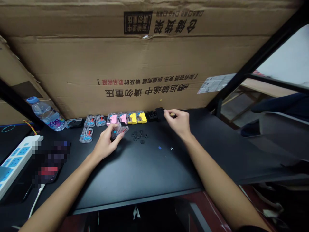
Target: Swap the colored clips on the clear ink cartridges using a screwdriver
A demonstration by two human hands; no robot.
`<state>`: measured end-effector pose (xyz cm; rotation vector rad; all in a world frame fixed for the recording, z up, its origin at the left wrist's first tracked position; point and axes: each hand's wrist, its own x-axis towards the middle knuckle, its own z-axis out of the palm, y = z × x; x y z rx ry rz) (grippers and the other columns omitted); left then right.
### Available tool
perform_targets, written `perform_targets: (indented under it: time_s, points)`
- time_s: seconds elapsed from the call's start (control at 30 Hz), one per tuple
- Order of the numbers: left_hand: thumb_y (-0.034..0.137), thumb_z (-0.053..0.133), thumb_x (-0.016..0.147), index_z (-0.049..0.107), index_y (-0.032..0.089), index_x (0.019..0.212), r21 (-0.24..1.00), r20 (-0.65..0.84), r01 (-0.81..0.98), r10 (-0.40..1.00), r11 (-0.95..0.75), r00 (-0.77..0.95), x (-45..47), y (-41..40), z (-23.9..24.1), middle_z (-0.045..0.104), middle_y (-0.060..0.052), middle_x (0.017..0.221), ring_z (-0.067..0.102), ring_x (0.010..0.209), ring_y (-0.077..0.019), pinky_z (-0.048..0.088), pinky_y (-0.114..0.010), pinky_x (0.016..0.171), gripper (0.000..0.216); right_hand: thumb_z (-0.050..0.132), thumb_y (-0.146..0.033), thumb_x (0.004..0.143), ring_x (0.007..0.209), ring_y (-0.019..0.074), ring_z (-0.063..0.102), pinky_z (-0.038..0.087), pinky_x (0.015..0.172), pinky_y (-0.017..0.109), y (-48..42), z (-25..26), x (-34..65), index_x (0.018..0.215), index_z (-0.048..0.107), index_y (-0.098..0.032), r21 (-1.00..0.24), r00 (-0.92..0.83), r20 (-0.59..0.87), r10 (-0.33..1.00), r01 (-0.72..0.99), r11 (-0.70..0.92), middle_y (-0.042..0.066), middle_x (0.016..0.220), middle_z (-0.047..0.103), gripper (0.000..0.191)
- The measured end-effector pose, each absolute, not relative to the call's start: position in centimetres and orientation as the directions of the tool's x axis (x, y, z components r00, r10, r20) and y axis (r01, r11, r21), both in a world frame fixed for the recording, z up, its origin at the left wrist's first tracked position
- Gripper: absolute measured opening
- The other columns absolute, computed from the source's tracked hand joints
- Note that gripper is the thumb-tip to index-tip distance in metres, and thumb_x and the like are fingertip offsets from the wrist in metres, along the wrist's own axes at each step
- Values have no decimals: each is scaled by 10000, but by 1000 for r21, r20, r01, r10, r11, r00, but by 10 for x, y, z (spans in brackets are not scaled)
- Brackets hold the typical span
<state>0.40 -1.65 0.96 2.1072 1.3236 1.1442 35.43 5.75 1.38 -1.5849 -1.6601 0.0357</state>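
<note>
My left hand (107,141) is closed around a small clear plastic part (120,130) on the black table (149,170). My right hand (177,121) reaches to the back of the table, its fingers pinched on a small black part (159,114) at the right end of a row. That row runs along the cardboard wall: clear-blue parts (95,120), pink parts (117,119), yellow parts (137,118), then black ones. Several small black rings (139,136) lie between my hands.
A large cardboard box (135,61) walls off the back. A water bottle (45,114) lies at the back left, a white power strip (16,161) and a blurred-out item at the left. A black frame bar (256,59) rises at the right.
</note>
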Motion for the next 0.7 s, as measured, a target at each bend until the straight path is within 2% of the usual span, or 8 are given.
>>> perform_targets:
  time_s: [0.07, 0.17, 0.27, 0.37, 0.43, 0.53, 0.63, 0.7]
  points:
    - [449, 677, 986, 553, 226, 1175, 736, 380, 513, 897, -442, 227, 4, -15, 7, 746, -76, 1070, 709, 912, -210, 551, -321, 781, 317, 582, -483, 968, 879, 347, 763, 535, 737, 371, 68, 15, 375, 890, 845, -169, -508, 279, 478, 833, 861, 3, 156, 837, 818, 417]
    - [456, 719, 951, 527, 225, 1263, 781, 342, 462, 907, -420, 247, 5, -13, 2, 723, -65, 1049, 709, 818, -177, 553, -292, 717, 433, 621, -463, 940, 875, 368, 765, 525, 706, 374, 77, 11, 385, 842, 847, -205, -437, 329, 364, 872, 886, -152, 171, 823, 813, 357]
    - [464, 723, 936, 492, 235, 1389, 802, 275, 465, 923, -375, 270, 5, -12, 0, 668, -26, 1014, 636, 610, -101, 507, -241, 600, 558, 606, -458, 969, 941, 353, 769, 535, 750, 367, 82, 0, 383, 923, 859, -213, -411, 271, 275, 922, 900, -142, 177, 911, 825, 355]
    - [485, 714, 929, 529, 244, 1379, 774, 234, 524, 929, -356, 285, 3, -12, 2, 643, 2, 959, 607, 548, -84, 480, -224, 571, 543, 566, -446, 1007, 1062, 323, 760, 540, 865, 367, 84, -8, 384, 1140, 841, -199, -424, 181, 256, 950, 904, -58, 166, 1085, 829, 393]
    - [494, 704, 928, 566, 246, 1326, 713, 235, 600, 929, -364, 285, 2, -13, 5, 647, 16, 891, 621, 563, -108, 487, -239, 598, 489, 574, -481, 1004, 1109, 321, 749, 541, 902, 378, 83, -9, 386, 1283, 792, -214, -427, 149, 260, 954, 904, -24, 144, 1162, 820, 444]
    - [521, 666, 944, 574, 254, 1315, 543, 204, 772, 943, -331, 262, -1, -13, 13, 670, 10, 797, 690, 652, -200, 485, -279, 628, 466, 645, -548, 949, 1092, 334, 748, 557, 876, 398, 80, -9, 386, 1422, 706, -250, -403, 116, 240, 964, 915, -10, 117, 1147, 817, 563]
    - [557, 592, 981, 566, 242, 1339, 348, 131, 906, 969, -242, 208, -5, -12, 19, 690, -19, 730, 733, 723, -295, 485, -325, 658, 477, 671, -484, 927, 1087, 332, 741, 565, 857, 401, 80, -10, 380, 1452, 674, -245, -372, 58, 231, 971, 928, 33, 114, 1143, 807, 577]
    - [568, 545, 1005, 569, 224, 1345, 254, 102, 947, 979, -197, 177, -9, -11, 21, 720, -54, 754, 746, 754, -327, 483, -341, 673, 484, 654, -429, 933, 1101, 327, 730, 567, 864, 403, 80, -12, 375, 1436, 680, -242, -354, 36, 246, 969, 934, 55, 117, 1168, 794, 537]
